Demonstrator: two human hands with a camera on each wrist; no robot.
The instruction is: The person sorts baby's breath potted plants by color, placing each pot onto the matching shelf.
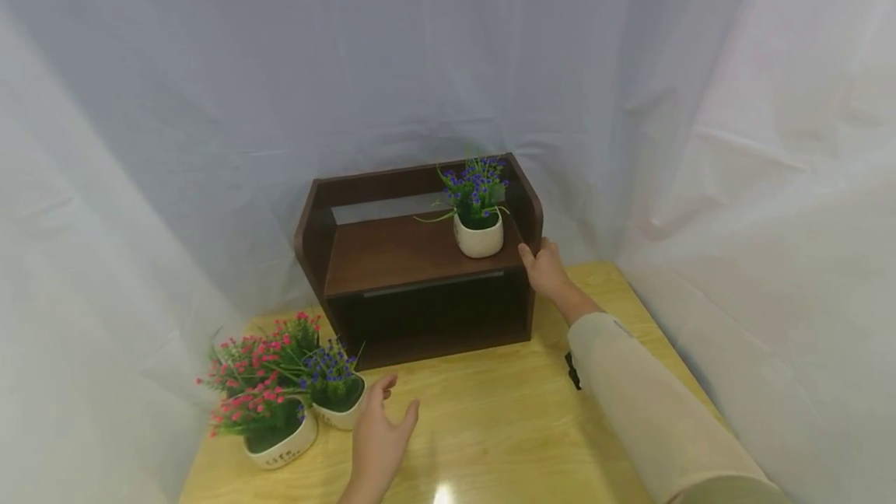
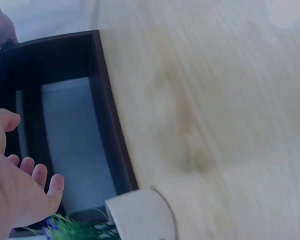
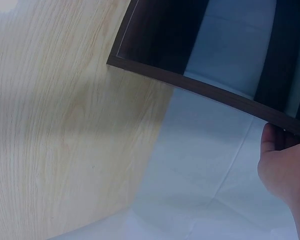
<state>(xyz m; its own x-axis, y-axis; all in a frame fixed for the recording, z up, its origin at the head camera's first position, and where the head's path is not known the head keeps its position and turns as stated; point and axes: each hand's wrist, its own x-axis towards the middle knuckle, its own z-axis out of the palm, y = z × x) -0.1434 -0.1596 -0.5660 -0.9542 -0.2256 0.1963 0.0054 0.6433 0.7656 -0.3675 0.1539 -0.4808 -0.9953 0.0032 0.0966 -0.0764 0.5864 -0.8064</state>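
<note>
Shelf (image 1: 392, 251) lies left of right hand (image 1: 551, 271); side panel seemingly gripped.

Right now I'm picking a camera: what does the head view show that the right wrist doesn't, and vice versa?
Only head shows the left hand, the blue-flowered pot on the shelf, another blue one and pink flowers. Only right wrist shows a broad pale area through the shelf's lower opening. Both show the shelf, the right hand at its right side, the table and pale sheeting.
</note>
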